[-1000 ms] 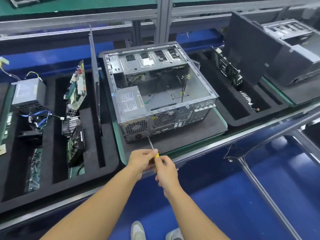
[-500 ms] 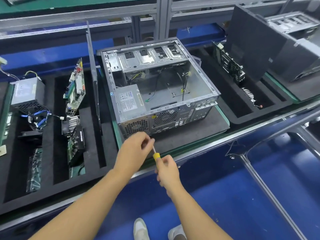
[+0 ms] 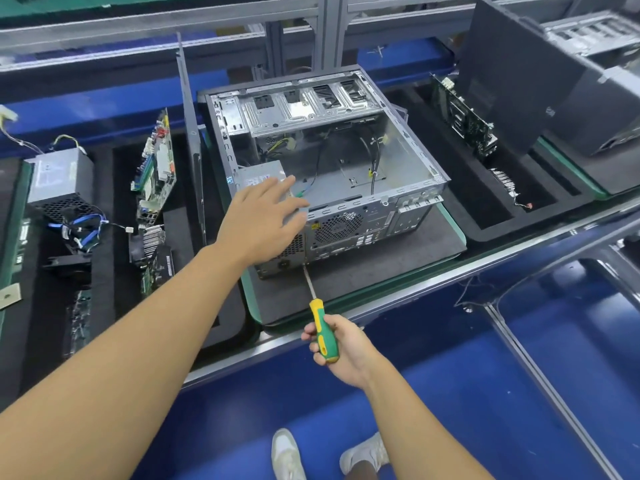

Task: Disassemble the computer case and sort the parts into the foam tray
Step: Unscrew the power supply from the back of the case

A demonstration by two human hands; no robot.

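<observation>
Reaching left hand (image 3: 263, 216): fingers spread over the grey metal power supply box (image 3: 258, 174), to free it.
Right hand (image 3: 341, 348): I grip the green-and-yellow screwdriver (image 3: 322, 336), sparing my left.
Open silver computer case (image 3: 346, 161): beside the black foam tray (image 3: 178, 244).

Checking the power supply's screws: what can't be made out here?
Head view: the left hand covers much of the power supply, hiding its screws.
Head view: where the screwdriver tip meets the computer case is too small to show a screw.
Head view: the supply's label is blurred.
</observation>
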